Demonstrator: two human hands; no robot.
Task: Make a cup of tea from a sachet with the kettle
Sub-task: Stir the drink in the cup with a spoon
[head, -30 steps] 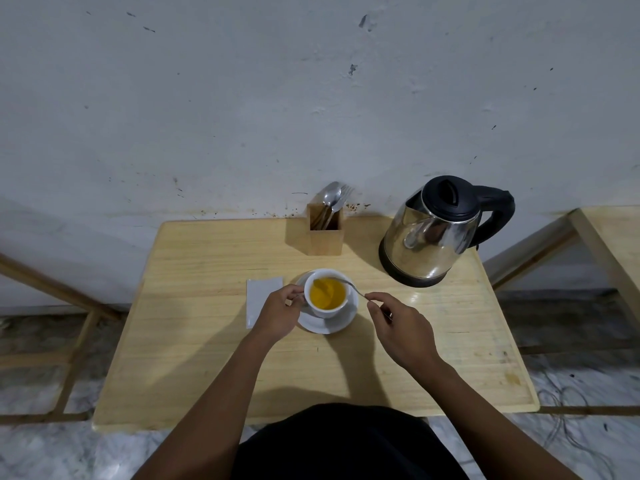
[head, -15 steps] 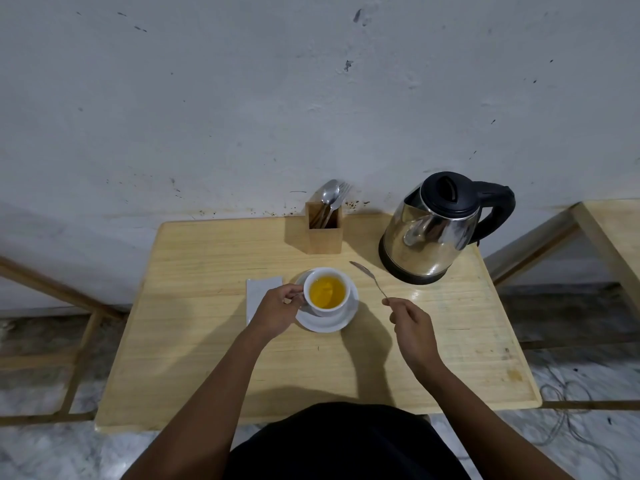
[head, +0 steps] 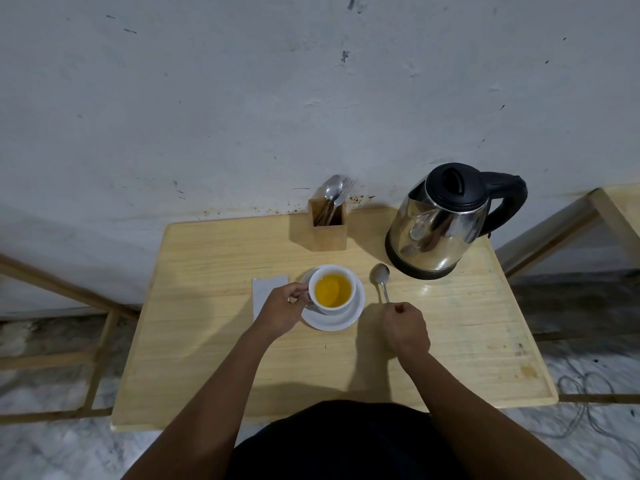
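A white cup holding yellow tea stands on a white saucer in the middle of the wooden table. My left hand grips the cup's handle on its left side. To the right of the saucer, my right hand is closed on the handle of a metal spoon, whose bowl lies low over or on the table. The steel kettle with a black lid and handle stands at the back right, just beyond the spoon. A white sachet lies left of the cup, partly under my left hand.
A wooden cutlery holder with spoons and a fork stands at the back of the table by the wall. A second wooden table is to the right. A cable lies on the floor at the right.
My right hand lifted the spoon out of the cup and carried it right and down, to the table beside the saucer. My left hand stayed on the cup's handle.
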